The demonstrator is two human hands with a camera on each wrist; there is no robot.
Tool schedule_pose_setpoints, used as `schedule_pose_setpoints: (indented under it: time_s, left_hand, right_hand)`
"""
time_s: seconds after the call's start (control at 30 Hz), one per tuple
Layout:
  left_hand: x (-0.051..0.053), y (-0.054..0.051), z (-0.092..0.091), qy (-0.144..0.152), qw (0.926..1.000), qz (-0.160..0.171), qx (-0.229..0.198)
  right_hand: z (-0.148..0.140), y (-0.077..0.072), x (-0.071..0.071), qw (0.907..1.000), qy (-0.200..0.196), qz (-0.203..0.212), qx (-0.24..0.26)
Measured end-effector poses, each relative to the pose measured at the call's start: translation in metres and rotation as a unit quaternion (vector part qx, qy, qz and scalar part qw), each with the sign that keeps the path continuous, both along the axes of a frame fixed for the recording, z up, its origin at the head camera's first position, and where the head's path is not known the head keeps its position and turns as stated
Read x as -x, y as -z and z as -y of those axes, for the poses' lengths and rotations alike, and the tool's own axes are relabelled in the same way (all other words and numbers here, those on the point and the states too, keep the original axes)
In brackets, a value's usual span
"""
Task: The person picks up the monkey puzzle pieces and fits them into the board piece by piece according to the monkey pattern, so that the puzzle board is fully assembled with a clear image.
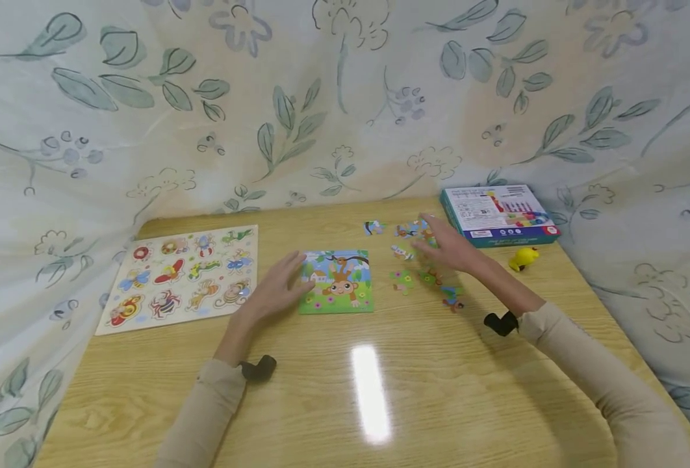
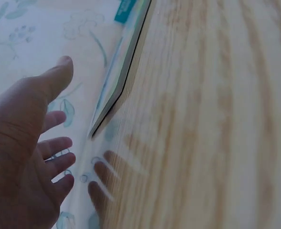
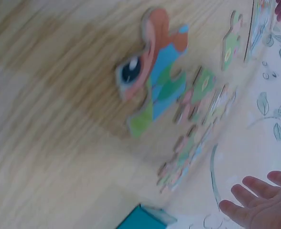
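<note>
A square monkey picture puzzle board point(image 1: 340, 300) lies flat on the table. My left hand point(image 1: 273, 286) is at its left edge, fingers apart and holding nothing; the left wrist view shows this hand point(image 2: 30, 143) with loosely bent fingers beside the board's edge point(image 2: 113, 98). Over the loose jigsaw pieces point(image 1: 403, 279) to the right of the board hovers my right hand point(image 1: 447, 247), its fingers spread. A piece with a large eye point(image 3: 155, 71) lies nearest in the right wrist view, with several others behind it. Some pieces are partly hidden under the right hand.
On the left lies a wooden peg board point(image 1: 181, 305) with insect shapes. A flat printed box point(image 1: 485, 214) stands at the back right, with a small yellow toy chick point(image 1: 523, 258) in front of it. Floral cloth point(image 1: 345, 97) hangs behind the wooden table point(image 1: 298, 403).
</note>
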State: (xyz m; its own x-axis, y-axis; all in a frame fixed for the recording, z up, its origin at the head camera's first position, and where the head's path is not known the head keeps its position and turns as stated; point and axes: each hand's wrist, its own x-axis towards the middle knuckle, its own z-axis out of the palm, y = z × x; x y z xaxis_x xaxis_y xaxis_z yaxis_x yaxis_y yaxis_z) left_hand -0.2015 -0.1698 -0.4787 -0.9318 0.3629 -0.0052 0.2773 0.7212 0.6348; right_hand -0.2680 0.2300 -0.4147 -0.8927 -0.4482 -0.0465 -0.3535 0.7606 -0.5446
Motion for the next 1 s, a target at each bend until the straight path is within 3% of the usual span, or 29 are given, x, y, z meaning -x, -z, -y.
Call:
schedule_pose_setpoints:
  time_s: [0.17,0.5,0.73,1.0]
  left_hand:
    - [-0.002,0.002,0.001,-0.004,0.9997,0.016,-0.02]
    - [0.0,0.003,0.002,0.003,0.9996,0.018,-0.02]
    - [0.002,0.002,0.002,0.001,0.9995,0.019,-0.024]
    - [0.002,0.004,0.003,0.0,0.9996,0.018,-0.021]
  right_hand:
    - [-0.011,-0.008,0.003,0.9998,0.005,-0.019,-0.004]
    - [-0.031,-0.023,0.006,0.9991,0.031,-0.017,-0.025]
    - [-0.036,-0.02,0.016,0.9993,0.031,-0.008,-0.021]
    - [-0.021,-0.009,0.035,0.9994,0.024,-0.005,-0.024]
